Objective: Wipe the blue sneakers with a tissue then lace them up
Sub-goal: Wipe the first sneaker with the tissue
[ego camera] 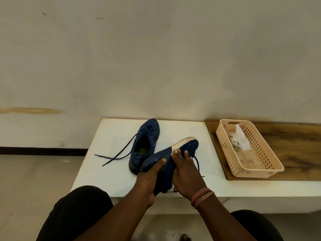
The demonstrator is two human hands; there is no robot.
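The person sits at a low white table point(111, 178) with one blue sneaker point(166, 164) lifted off it and tipped on its side, white sole edge up and toe pointing away. The left hand point(151, 178) cups the heel end from beneath, thumb curled over the collar, so the grip looks firm. The right hand point(185, 173) lies over the side of the upper with fingers bent onto the fabric; a scrap of white tissue point(174, 151) peeps out at the fingertips near the sole, though I can't tell how much of it is under the palm. The other sneaker point(146, 143) rests upright on the table just behind, its laces point(114, 156) loose and trailing left. More tissues point(240, 140) lie in a beige basket point(260, 164) on a wooden tray point(302, 150) to the right. The risk I see: that small scrap may tear or slip out under rubbing, leaving bare fingers smearing dirt, and the held shoe's dangling lace point(198, 164) could snag as the shoe is turned.
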